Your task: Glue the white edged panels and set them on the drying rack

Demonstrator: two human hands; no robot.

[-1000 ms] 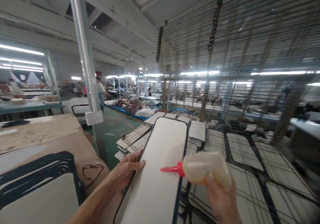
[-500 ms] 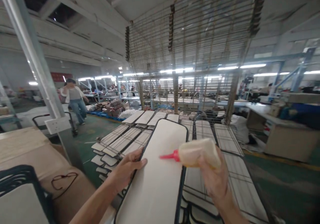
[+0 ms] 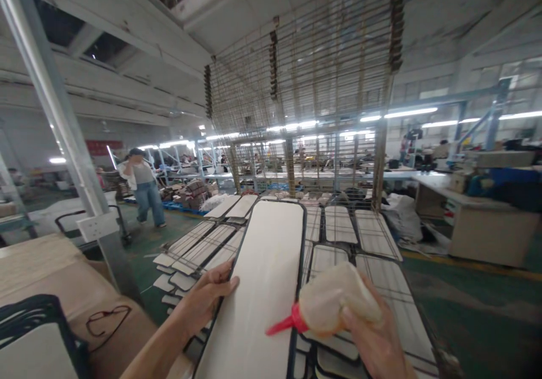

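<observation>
A long white panel with a dark edge (image 3: 262, 255) is tilted up in front of me. My left hand (image 3: 207, 297) grips its left edge, thumb on the white face and fingers underneath. In my right hand (image 3: 376, 334) is a squeeze bottle (image 3: 334, 300) of cloudy yellowish liquid, tipped to the left. Its red nozzle (image 3: 283, 327) points down over the lower part of the panel; whether the tip touches the surface I cannot tell.
Behind the panel, similar panels (image 3: 379, 232) lie in layers on wire racks, with raised wire racks (image 3: 313, 85) above. A metal post (image 3: 70, 119) stands left, near eyeglasses (image 3: 108, 322) on a brown-covered surface. A person (image 3: 144, 187) is on the aisle at left.
My right hand has brought the bottle and nozzle lower along the panel. The view has shifted slightly, and the person in the aisle has come nearer. My left hand keeps its grip.
</observation>
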